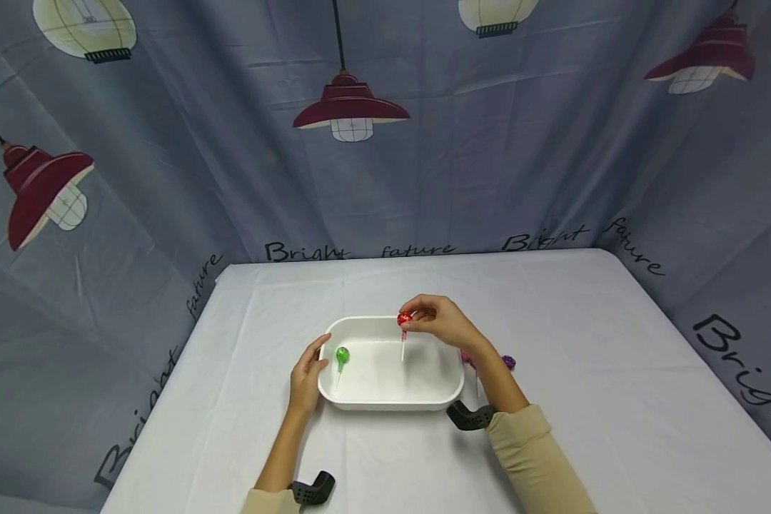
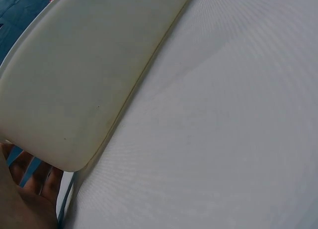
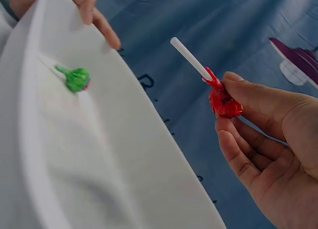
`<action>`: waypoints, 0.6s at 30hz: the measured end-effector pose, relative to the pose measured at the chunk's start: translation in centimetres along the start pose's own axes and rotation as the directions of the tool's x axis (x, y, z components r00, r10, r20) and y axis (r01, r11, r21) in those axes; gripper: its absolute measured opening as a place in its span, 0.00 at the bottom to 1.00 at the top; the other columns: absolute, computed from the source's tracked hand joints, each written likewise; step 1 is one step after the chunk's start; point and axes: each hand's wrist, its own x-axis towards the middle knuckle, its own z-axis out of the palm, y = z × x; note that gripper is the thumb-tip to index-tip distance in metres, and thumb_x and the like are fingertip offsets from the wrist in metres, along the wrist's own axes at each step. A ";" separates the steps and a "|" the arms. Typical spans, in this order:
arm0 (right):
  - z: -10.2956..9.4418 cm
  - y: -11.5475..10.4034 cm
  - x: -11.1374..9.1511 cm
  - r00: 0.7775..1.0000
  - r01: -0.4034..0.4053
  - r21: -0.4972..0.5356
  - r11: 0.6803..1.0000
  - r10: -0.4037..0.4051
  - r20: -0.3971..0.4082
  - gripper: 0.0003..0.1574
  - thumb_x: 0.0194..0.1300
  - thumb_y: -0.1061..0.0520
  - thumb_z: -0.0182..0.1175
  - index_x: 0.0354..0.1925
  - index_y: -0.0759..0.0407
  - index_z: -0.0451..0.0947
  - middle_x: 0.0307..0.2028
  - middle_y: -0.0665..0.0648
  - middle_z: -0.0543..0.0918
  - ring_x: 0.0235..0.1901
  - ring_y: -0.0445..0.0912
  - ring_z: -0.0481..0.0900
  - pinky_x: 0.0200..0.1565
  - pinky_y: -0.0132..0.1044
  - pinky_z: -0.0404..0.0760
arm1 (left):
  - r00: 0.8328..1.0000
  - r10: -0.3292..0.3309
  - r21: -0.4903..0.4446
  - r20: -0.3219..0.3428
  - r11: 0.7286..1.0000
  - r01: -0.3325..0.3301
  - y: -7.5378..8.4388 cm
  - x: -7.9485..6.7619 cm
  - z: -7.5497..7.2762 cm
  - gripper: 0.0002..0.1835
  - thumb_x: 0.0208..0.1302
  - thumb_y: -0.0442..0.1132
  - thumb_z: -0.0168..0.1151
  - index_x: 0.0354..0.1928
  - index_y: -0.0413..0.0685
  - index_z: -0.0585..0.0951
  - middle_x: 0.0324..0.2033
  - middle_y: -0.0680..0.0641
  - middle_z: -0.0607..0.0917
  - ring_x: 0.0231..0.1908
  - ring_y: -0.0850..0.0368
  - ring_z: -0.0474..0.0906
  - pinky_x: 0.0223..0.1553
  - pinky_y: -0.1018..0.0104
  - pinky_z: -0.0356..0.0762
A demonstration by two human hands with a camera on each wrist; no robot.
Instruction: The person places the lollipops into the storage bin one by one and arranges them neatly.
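Head view: we list one red lollipop (image 1: 404, 320), lower centre, left of the right hand (image 1: 446, 320) that pinches its candy end, long axis near upright, stick downward over the white tray (image 1: 385, 382), the left hand (image 1: 305, 375), farther off, resting straightish fingers against the tray's left end.

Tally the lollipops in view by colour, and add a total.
Green lollipop: 1
Red lollipop: 1, in the right hand
Purple lollipop: 1
Pink lollipop: at least 1, partly hidden by the right forearm
Total: at least 4
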 end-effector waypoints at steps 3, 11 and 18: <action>1.1 0.0 0.4 1.000 0.001 -0.002 1.000 -0.001 0.021 0.17 0.56 0.65 0.63 0.44 0.71 0.76 0.38 0.66 0.81 0.35 0.54 0.79 0.38 0.39 0.82 | 1.000 0.001 0.006 -0.010 1.000 -0.001 -1.0 0.1 -0.2 0.24 0.60 0.21 0.43 0.59 0.36 0.71 0.62 0.37 0.66 0.67 0.43 0.51 0.65 0.76 0.52; 3.3 0.5 1.7 0.998 0.007 -0.015 1.000 -0.006 0.058 0.17 0.54 0.65 0.65 0.43 0.70 0.77 0.36 0.66 0.82 0.33 0.53 0.79 0.35 0.34 0.80 | 1.000 0.014 0.026 -0.022 1.000 -0.014 -1.5 0.1 -0.2 0.24 0.59 0.23 0.43 0.59 0.37 0.71 0.62 0.39 0.67 0.67 0.43 0.52 0.65 0.75 0.52; 5.0 3.1 3.5 0.999 0.030 -0.025 0.999 -0.028 0.047 0.16 0.51 0.62 0.68 0.41 0.64 0.79 0.34 0.59 0.83 0.29 0.47 0.79 0.31 0.32 0.79 | 1.000 -0.012 0.025 -0.010 1.000 0.012 0.3 -0.1 0.1 0.24 0.59 0.20 0.43 0.59 0.32 0.70 0.61 0.35 0.67 0.66 0.40 0.51 0.64 0.77 0.52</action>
